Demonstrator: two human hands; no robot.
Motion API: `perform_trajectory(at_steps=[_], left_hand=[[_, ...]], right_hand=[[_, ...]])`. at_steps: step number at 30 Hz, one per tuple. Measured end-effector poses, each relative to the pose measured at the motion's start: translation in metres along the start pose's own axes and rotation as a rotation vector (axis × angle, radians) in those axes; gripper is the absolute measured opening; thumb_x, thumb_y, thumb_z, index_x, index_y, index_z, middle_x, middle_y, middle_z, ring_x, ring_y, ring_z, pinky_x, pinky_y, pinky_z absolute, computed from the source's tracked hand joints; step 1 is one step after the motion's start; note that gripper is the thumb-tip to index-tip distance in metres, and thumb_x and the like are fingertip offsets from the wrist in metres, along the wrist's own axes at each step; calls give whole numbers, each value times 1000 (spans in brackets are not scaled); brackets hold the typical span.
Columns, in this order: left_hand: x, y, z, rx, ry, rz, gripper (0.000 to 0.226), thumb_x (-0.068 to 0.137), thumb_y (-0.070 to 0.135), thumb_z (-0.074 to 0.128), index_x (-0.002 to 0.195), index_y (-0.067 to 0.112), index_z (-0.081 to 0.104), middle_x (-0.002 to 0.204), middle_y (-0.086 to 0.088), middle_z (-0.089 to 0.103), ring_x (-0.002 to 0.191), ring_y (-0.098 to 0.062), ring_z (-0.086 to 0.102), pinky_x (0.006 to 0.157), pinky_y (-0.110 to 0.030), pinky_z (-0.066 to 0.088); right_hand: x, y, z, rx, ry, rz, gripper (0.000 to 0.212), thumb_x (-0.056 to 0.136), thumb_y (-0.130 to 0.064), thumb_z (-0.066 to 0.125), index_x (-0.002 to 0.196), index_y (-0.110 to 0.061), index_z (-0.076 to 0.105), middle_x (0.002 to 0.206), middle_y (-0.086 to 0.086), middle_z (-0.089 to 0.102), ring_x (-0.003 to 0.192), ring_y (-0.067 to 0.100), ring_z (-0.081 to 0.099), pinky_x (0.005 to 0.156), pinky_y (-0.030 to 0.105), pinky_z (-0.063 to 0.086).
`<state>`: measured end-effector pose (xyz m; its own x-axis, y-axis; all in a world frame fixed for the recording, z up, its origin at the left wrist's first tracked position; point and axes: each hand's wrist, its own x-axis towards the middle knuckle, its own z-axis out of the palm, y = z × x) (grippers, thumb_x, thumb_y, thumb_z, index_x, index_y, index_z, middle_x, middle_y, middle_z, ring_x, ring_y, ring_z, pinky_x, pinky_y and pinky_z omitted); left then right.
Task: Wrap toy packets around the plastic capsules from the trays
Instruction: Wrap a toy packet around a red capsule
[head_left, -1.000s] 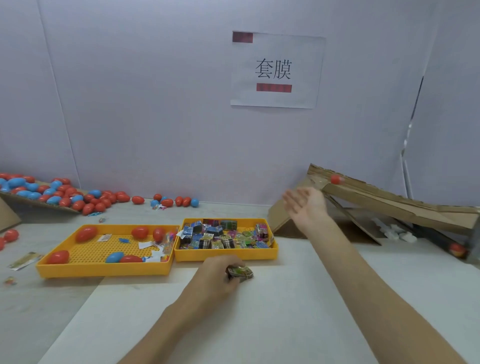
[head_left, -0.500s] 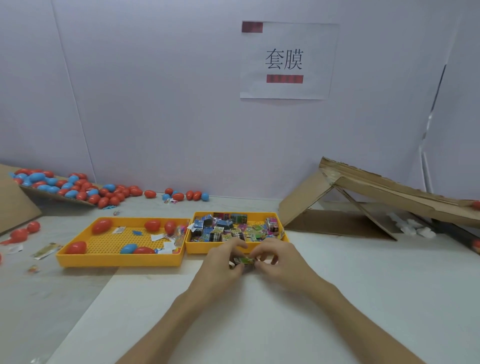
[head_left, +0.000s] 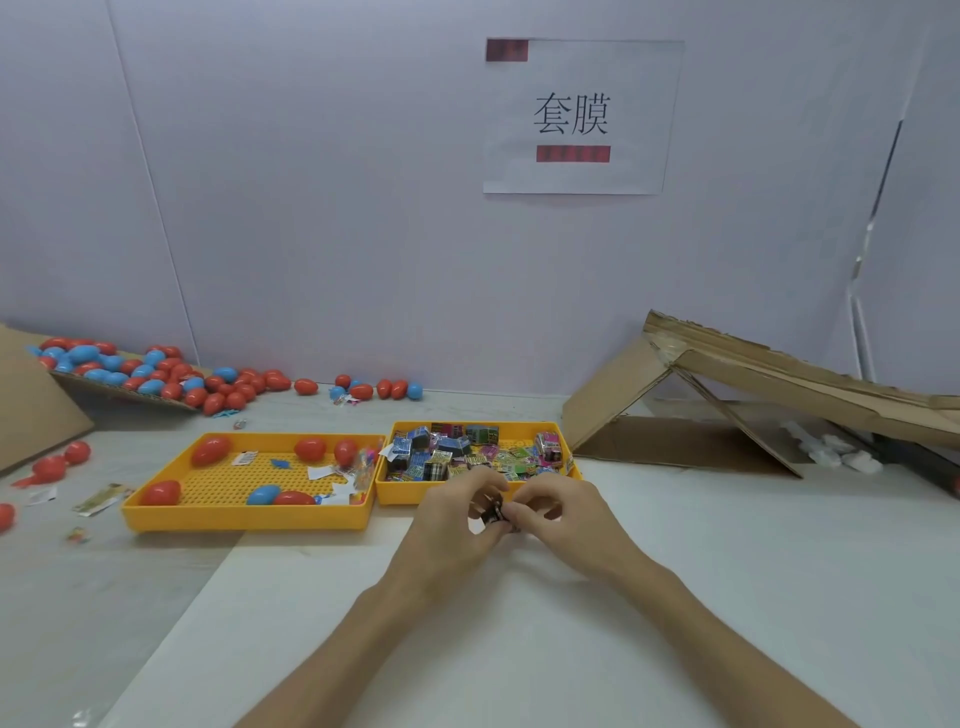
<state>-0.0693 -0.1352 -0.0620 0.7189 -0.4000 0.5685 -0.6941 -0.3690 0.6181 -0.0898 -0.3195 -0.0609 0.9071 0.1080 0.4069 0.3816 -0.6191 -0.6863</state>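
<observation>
Nearest, above the white desk (head_left: 519, 654), left hand (head_left: 449, 530) and right hand (head_left: 569, 522) close together, fingers (head_left: 480, 480) of both curled and pinching a small dark toy packet (head_left: 493, 513) between them, just in front of the trays. Directly behind, side by side: packet tray (head_left: 415, 494) at right, heaped with coloured packets; capsule tray (head_left: 244, 518) at left, with a few red and blue capsules (head_left: 210, 449) and paper scraps. Farther back, capsule pile (head_left: 171, 387) on slanted cardboard at left, cardboard ramp (head_left: 779, 374) at right. On the wall, a paper sign (head_left: 571, 114).
</observation>
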Motion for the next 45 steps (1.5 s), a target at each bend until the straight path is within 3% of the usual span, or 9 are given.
perform_trajectory(at_steps=[2, 5, 10, 15, 18, 20, 23, 29, 45], left_hand=[[0, 0, -1, 9, -16, -1, 28, 83, 11, 80, 107, 18, 67, 97, 7, 69, 88, -7, 65, 78, -21, 54], [1, -2, -2, 20, -69, -41, 24, 81, 6, 78, 100, 18, 69, 98, 5, 65, 88, -5, 63, 78, -21, 54], [1, -5, -2, -3, -121, -90, 18, 78, 2, 81, 91, 10, 72, 92, 2, 67, 85, -6, 65, 78, -26, 57], [0, -8, -1, 3, -144, -95, 11, 80, 14, 83, 87, 15, 74, 86, 5, 71, 81, -4, 66, 76, -25, 57], [1, -8, -3, 12, -134, -91, 3, 83, 24, 79, 83, 21, 78, 78, 10, 73, 79, -2, 68, 71, -16, 54], [2, -8, -4, 47, -127, -97, 10, 87, 27, 75, 80, 23, 80, 73, 14, 72, 78, 1, 67, 67, -12, 49], [3, -10, -5, 113, -122, -138, 15, 89, 24, 70, 79, 22, 81, 72, 14, 73, 77, 0, 66, 68, -22, 52], [3, -10, -4, 130, -128, -160, 16, 89, 27, 69, 80, 19, 81, 76, 10, 73, 77, -3, 64, 71, -30, 53], [4, -13, -4, 97, -118, -172, 12, 90, 19, 68, 86, 19, 79, 78, 12, 73, 75, -3, 65, 68, -20, 53]], right_hand=[[1, 1, 0, 6, -6, 15, 12, 95, -25, 68, 85, -23, 74, 86, -8, 71, 82, 6, 65, 74, 24, 52], [2, 2, 0, -44, -37, 22, 19, 100, -21, 60, 86, -24, 73, 86, -8, 67, 80, 1, 59, 72, 17, 44], [0, 4, 0, -59, -67, 6, 12, 92, -14, 69, 86, -19, 78, 86, -9, 69, 84, 3, 62, 73, 11, 45], [0, 8, -1, -112, -23, 46, 5, 87, -28, 76, 83, -25, 79, 81, -14, 71, 83, 1, 64, 72, 16, 49], [-1, 10, -2, -140, -7, 80, 9, 82, -38, 78, 78, -31, 77, 79, -18, 71, 82, 0, 64, 74, 23, 53], [-1, 10, -1, -154, 3, 84, 15, 80, -46, 78, 76, -32, 76, 79, -19, 71, 82, 1, 64, 74, 26, 53], [-1, 10, 0, -167, -4, 76, 21, 76, -56, 75, 74, -35, 74, 80, -21, 69, 82, 1, 63, 72, 25, 51], [1, 12, -1, -159, -19, 93, 10, 80, -36, 80, 73, -35, 72, 79, -20, 69, 82, 0, 63, 76, 27, 53], [1, 10, 0, -160, -6, 84, 14, 89, -23, 73, 77, -29, 73, 80, -12, 70, 81, 5, 64, 79, 31, 56]])
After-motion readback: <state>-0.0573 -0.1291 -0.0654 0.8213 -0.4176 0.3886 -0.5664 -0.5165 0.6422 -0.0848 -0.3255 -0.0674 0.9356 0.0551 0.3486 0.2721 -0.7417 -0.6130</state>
